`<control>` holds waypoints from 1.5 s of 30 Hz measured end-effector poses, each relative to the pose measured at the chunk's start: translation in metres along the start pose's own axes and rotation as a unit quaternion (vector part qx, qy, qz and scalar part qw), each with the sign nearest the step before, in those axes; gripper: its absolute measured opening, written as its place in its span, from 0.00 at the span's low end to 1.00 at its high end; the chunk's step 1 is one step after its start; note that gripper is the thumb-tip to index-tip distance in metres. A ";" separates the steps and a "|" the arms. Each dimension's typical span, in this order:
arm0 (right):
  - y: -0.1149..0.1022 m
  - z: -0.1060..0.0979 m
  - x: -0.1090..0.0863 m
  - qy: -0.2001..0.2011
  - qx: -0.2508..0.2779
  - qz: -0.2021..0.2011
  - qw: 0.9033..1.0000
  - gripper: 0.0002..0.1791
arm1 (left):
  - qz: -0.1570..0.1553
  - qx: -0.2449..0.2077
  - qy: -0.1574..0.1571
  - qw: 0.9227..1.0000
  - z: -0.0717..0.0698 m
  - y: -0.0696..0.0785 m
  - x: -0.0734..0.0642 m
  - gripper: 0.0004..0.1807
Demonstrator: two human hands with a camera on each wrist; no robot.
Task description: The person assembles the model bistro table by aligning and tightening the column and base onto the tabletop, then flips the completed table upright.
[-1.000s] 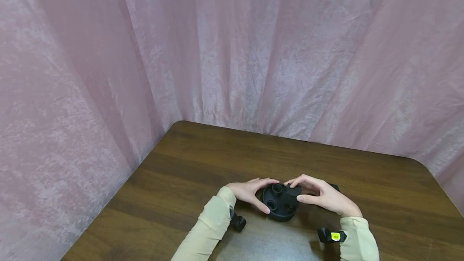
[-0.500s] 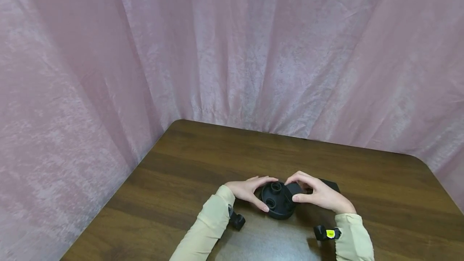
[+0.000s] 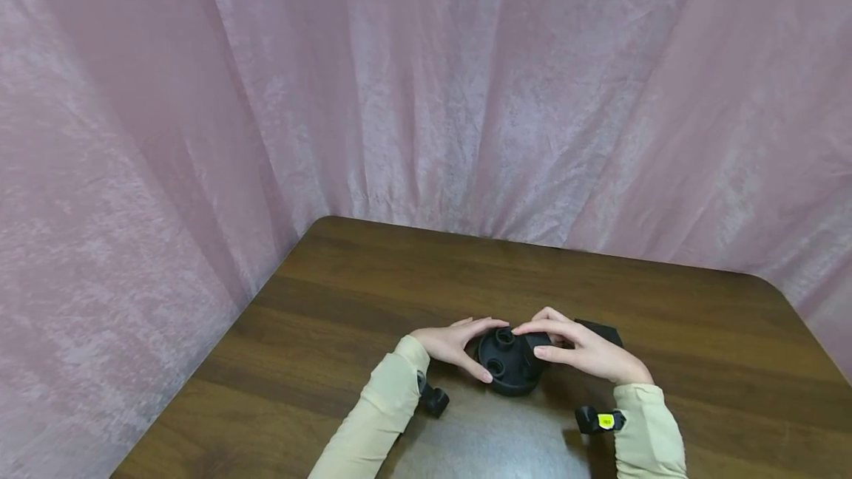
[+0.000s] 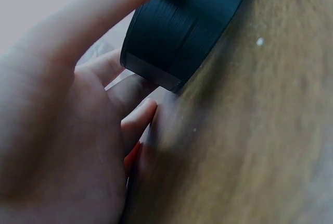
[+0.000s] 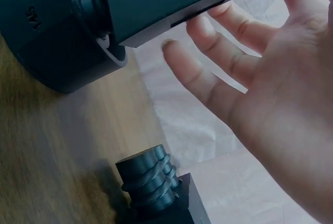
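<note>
A round black base (image 3: 511,387) stands on the table, with ring-shaped sockets in its top. My left hand (image 3: 449,344) grips its left side, thumb in front and fingers behind; the left wrist view shows its smooth side wall (image 4: 177,31). Thumb and fingers of my right hand (image 3: 589,350) pinch a black block (image 5: 177,5) over the right part of the base. From this block a threaded end (image 5: 96,8) reaches down inside the base's rim. Behind the right hand lies a second black block (image 3: 602,332), whose screw-like end (image 5: 148,177) shows in the right wrist view.
The brown wooden table (image 3: 373,279) has rounded far corners. Pink curtains (image 3: 426,94) hang behind it and along the left. Black wrist cameras sit on both sleeves, the right one with a yellow label (image 3: 606,421).
My right hand has moved slightly left, turning the block on the base, and its fingers have shifted toward a socket. The left hand keeps its grip on the base.
</note>
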State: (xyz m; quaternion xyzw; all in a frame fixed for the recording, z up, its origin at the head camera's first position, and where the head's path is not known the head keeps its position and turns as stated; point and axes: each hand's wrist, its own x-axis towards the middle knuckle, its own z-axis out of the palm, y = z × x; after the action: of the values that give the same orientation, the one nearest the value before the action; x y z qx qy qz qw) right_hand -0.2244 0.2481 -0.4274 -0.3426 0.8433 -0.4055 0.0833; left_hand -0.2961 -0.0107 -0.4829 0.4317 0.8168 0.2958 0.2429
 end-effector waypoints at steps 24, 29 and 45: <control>0.005 0.009 0.012 0.033 0.092 0.032 0.995 0.14 | -0.001 -0.003 -0.011 1.000 -0.003 0.000 0.000 0.48; 0.009 0.009 0.010 0.026 0.126 0.014 0.992 0.12 | -0.018 -0.010 -0.016 1.000 -0.003 0.001 0.000 0.49; 0.017 0.000 -0.007 0.000 0.147 0.043 0.988 0.22 | -0.010 -0.013 -0.014 1.000 -0.003 0.000 -0.001 0.46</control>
State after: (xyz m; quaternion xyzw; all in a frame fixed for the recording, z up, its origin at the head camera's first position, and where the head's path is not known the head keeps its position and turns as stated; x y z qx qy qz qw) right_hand -0.2283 0.2600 -0.4408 -0.2903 0.7884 -0.5212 0.1502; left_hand -0.2973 -0.0122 -0.4807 0.4246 0.8135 0.2978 0.2631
